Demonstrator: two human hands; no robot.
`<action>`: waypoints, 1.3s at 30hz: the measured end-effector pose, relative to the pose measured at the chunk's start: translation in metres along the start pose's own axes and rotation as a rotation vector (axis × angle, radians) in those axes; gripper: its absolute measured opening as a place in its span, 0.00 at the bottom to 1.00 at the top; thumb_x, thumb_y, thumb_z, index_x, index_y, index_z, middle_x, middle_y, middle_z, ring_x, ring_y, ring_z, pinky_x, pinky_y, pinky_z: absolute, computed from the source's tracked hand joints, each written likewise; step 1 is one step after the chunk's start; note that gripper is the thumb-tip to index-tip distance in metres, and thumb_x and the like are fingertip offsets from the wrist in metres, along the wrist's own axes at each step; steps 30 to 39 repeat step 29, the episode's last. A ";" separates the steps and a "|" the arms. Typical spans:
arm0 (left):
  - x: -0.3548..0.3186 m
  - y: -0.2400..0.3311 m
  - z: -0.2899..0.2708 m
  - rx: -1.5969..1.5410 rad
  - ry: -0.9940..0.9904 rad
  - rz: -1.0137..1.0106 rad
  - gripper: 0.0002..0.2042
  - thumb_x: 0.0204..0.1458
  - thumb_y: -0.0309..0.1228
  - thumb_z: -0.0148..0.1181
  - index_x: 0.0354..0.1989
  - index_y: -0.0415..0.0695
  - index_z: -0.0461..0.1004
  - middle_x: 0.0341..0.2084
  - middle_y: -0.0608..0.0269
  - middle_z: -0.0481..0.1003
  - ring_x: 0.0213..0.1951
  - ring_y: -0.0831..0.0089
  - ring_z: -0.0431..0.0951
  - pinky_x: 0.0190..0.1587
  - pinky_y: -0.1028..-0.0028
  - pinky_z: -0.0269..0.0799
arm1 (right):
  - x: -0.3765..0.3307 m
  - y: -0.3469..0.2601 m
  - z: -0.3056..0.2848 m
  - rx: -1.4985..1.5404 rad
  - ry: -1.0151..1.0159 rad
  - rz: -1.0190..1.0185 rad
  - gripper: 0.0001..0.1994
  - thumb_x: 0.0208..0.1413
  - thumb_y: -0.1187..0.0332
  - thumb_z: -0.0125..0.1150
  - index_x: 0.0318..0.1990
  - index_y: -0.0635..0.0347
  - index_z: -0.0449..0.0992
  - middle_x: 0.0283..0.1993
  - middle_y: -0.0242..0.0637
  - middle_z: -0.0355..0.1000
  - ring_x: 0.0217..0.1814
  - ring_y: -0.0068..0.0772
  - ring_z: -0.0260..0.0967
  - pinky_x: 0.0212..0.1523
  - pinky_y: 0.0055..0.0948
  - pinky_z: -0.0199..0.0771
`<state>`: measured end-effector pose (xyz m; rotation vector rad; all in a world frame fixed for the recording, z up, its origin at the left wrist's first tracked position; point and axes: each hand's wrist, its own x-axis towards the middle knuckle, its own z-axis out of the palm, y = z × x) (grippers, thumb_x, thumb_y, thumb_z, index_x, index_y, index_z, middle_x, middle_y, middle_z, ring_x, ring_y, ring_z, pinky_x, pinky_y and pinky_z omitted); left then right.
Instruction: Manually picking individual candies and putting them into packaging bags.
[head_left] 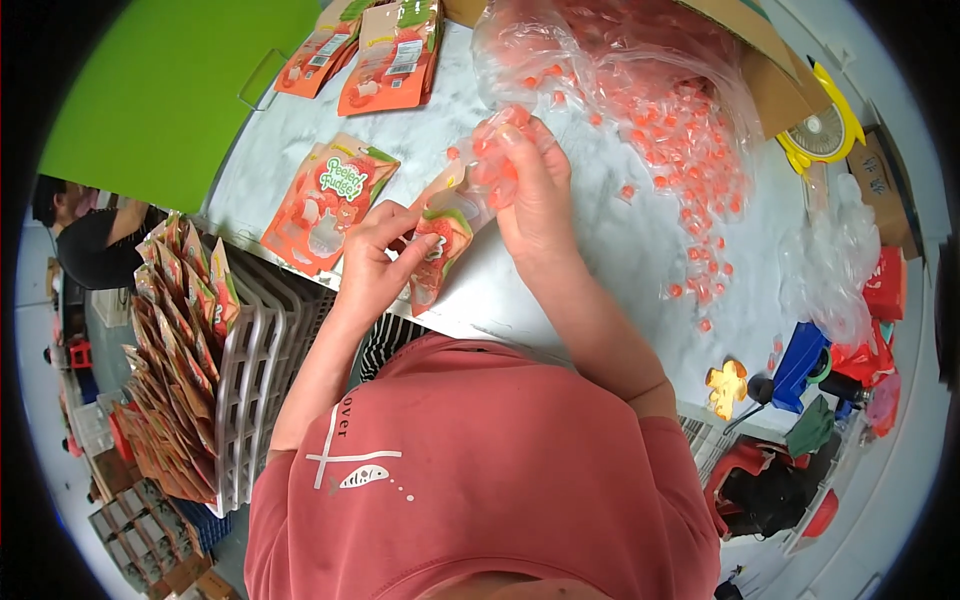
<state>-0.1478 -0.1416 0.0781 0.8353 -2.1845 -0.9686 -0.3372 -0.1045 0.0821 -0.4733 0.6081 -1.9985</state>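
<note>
My left hand (382, 257) is closed on a red and green candy pouch (437, 262), its thumb lying across the pouch's front. The pouch is tilted, with its top toward my right hand. Wrapped red candies (492, 160) in clear film are gathered in my right hand (536, 185), whose fingers curl around them at the pouch's top end. Whether any candies are inside the pouch is hidden. Left of my left hand lies a small stack of flat pouches (318, 205). A large heap of wrapped red candies (690, 150) spills from a clear plastic bag (560, 45) at the back right.
More pouches (390, 60) lie at the table's back. To my left, a white plastic crate (250, 370) holds many upright pouches. A cardboard box (790, 85), a yellow fan (825, 130), clear plastic bags (830, 260) and a blue object (800, 365) line the right. Another person (95, 235) is at far left.
</note>
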 end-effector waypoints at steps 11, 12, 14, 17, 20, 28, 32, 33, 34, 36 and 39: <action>0.003 -0.007 0.001 -0.049 0.003 -0.075 0.09 0.51 0.23 0.69 0.39 0.36 0.80 0.30 0.63 0.73 0.29 0.77 0.74 0.31 0.77 0.72 | -0.008 0.002 -0.004 -0.407 -0.050 -0.124 0.17 0.61 0.76 0.57 0.57 0.64 0.67 0.45 0.34 0.73 0.45 0.23 0.73 0.48 0.25 0.76; 0.003 -0.008 0.001 -0.050 -0.014 -0.103 0.08 0.51 0.24 0.69 0.37 0.35 0.79 0.32 0.63 0.73 0.32 0.78 0.75 0.33 0.78 0.74 | -0.009 0.002 -0.003 -0.432 -0.050 -0.128 0.18 0.61 0.77 0.57 0.58 0.64 0.66 0.46 0.34 0.73 0.45 0.23 0.73 0.48 0.25 0.75; 0.003 -0.010 0.001 -0.053 -0.012 -0.107 0.08 0.51 0.23 0.69 0.38 0.35 0.79 0.33 0.63 0.73 0.32 0.78 0.75 0.33 0.78 0.74 | -0.010 0.003 -0.003 -0.459 -0.050 -0.131 0.19 0.61 0.77 0.57 0.59 0.64 0.65 0.46 0.35 0.72 0.45 0.23 0.73 0.49 0.25 0.75; 0.005 -0.011 0.000 -0.051 -0.006 -0.094 0.08 0.52 0.23 0.69 0.38 0.35 0.79 0.33 0.63 0.73 0.32 0.79 0.75 0.32 0.79 0.74 | -0.011 0.007 -0.007 -0.500 -0.078 -0.198 0.18 0.59 0.75 0.60 0.57 0.63 0.68 0.46 0.36 0.74 0.48 0.24 0.73 0.47 0.24 0.75; 0.005 -0.011 0.000 -0.087 -0.002 -0.104 0.07 0.52 0.22 0.68 0.38 0.36 0.79 0.33 0.63 0.73 0.32 0.79 0.75 0.32 0.79 0.74 | -0.011 0.010 -0.012 -0.637 -0.158 -0.317 0.17 0.61 0.75 0.57 0.58 0.65 0.67 0.47 0.38 0.72 0.50 0.23 0.70 0.54 0.27 0.72; 0.003 -0.012 0.002 -0.172 0.026 -0.057 0.10 0.50 0.21 0.69 0.42 0.36 0.81 0.29 0.63 0.74 0.29 0.77 0.74 0.31 0.78 0.72 | -0.008 0.013 -0.005 -1.213 -0.436 -0.737 0.16 0.69 0.64 0.45 0.53 0.66 0.73 0.54 0.43 0.70 0.56 0.39 0.68 0.63 0.39 0.63; 0.002 -0.011 0.000 -0.157 0.032 -0.049 0.10 0.50 0.21 0.69 0.42 0.37 0.81 0.29 0.63 0.74 0.31 0.77 0.75 0.32 0.78 0.72 | -0.008 0.013 -0.005 -1.212 -0.440 -0.738 0.16 0.69 0.64 0.45 0.53 0.66 0.73 0.54 0.43 0.70 0.56 0.39 0.68 0.63 0.39 0.63; 0.002 -0.011 0.000 -0.157 0.032 -0.049 0.10 0.50 0.21 0.69 0.42 0.37 0.81 0.29 0.63 0.74 0.31 0.77 0.75 0.32 0.78 0.72 | -0.008 0.013 -0.005 -1.212 -0.440 -0.738 0.16 0.69 0.64 0.45 0.53 0.66 0.73 0.54 0.43 0.70 0.56 0.39 0.68 0.63 0.39 0.63; 0.002 -0.011 0.000 -0.157 0.032 -0.049 0.10 0.50 0.21 0.69 0.42 0.37 0.81 0.29 0.63 0.74 0.31 0.77 0.75 0.32 0.78 0.72 | -0.008 0.013 -0.005 -1.212 -0.440 -0.738 0.16 0.69 0.64 0.45 0.53 0.66 0.73 0.54 0.43 0.70 0.56 0.39 0.68 0.63 0.39 0.63; 0.002 -0.011 0.000 -0.157 0.032 -0.049 0.10 0.50 0.21 0.69 0.42 0.37 0.81 0.29 0.63 0.74 0.31 0.77 0.75 0.32 0.78 0.72 | -0.008 0.013 -0.005 -1.212 -0.440 -0.738 0.16 0.69 0.64 0.45 0.53 0.66 0.73 0.54 0.43 0.70 0.56 0.39 0.68 0.63 0.39 0.63; 0.002 -0.011 0.000 -0.157 0.032 -0.049 0.10 0.50 0.21 0.69 0.42 0.37 0.81 0.29 0.63 0.74 0.31 0.77 0.75 0.32 0.78 0.72 | -0.008 0.013 -0.005 -1.212 -0.440 -0.738 0.16 0.69 0.64 0.45 0.53 0.66 0.73 0.54 0.43 0.70 0.56 0.39 0.68 0.63 0.39 0.63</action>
